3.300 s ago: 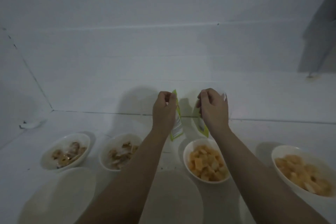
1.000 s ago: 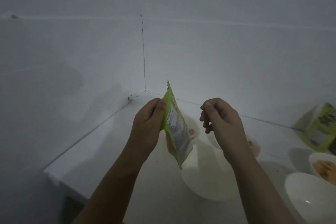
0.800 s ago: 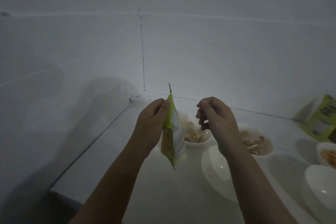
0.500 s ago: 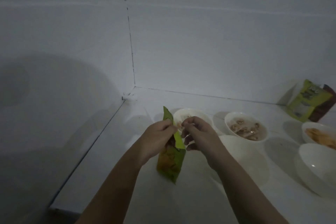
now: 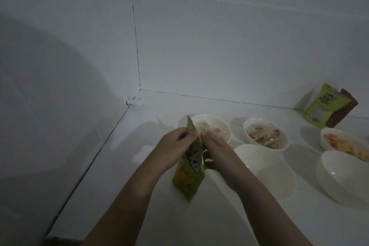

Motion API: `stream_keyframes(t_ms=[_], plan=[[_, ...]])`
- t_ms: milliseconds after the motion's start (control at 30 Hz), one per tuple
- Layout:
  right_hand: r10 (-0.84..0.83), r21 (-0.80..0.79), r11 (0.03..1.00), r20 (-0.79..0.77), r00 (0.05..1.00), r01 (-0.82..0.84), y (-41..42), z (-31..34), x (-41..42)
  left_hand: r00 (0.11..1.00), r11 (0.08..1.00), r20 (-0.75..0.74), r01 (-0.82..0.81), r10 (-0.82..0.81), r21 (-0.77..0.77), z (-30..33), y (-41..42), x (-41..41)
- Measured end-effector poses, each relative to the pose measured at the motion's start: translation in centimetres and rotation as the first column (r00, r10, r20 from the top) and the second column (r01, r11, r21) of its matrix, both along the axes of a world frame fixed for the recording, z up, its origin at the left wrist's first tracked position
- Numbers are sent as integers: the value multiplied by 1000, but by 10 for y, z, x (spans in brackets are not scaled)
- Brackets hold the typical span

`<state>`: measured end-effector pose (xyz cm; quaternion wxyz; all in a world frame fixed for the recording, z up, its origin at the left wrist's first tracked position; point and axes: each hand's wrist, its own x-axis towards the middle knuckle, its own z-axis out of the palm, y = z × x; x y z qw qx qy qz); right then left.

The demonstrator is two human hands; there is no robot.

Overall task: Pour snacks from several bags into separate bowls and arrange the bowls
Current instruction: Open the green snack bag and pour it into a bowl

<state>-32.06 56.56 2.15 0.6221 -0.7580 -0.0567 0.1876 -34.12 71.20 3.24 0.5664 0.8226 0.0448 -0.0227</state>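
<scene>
While the green snack bag [image 5: 188, 168] hung upright above the white counter [image 5: 127, 166], its top edge was pinched by the left hand [image 5: 173, 149] on one side and by the right hand [image 5: 216, 151] on the other, both clenched on the packet just beside each other. No tear or opening could be made out at the mouth. Opening the bag was judged to be the step in hand: it would be done best with the two pinches kept close together at the seam and pulled apart gently, the packet held upright so nothing was spilled. An empty bowl [image 5: 265, 171] was seen just right of the wrists, and a second empty bowl [image 5: 345, 175] beyond it. Behind them, three filled bowls were ranged: one [image 5: 211, 128] partly hidden by the hands, another [image 5: 265, 133], and a third [image 5: 345, 144] of orange pieces. Two more packets [image 5: 327, 109] leaned against the wall, well apart. The approach to the near bowl was not seen to be blocked.
</scene>
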Motion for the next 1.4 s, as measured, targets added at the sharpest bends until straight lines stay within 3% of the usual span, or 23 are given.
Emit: stream_keyframes(t_ms=[133, 367, 733, 867, 1000, 1167, 1333, 1400], plan=[[85, 93, 993, -100, 991, -76, 0, 5, -2, 997, 995, -12, 76, -75, 64, 1, -6, -1], [100, 76, 992, 2, 995, -100, -5, 7, -2, 985, 961, 110, 100, -132, 259, 15, -9, -11], [191, 28, 980, 153, 970, -197, -9, 8, -7, 964, 927, 172, 131, -201, 352, 23, -3, -21], [188, -49, 982, 251, 949, -182, -9, 9, -8, 954, 896, 220, 92, -205, 435, 21, -5, -23], [186, -100, 982, 313, 931, -162, -10, 10, -7, 942, 910, 280, 58, -186, 410, 11, -4, -19], [102, -237, 972, 421, 901, 1, -19, 10, -7, 935, 914, 341, -48, -102, 404, 4, 4, -16], [199, -467, 884, 415, 888, 20, -16, 14, -9, 945, 916, 256, 92, -204, 392, 4, 3, -16], [226, -472, 881, 360, 905, -32, -12, 14, -12, 953, 908, 166, 174, -252, 382, 7, 1, -18]])
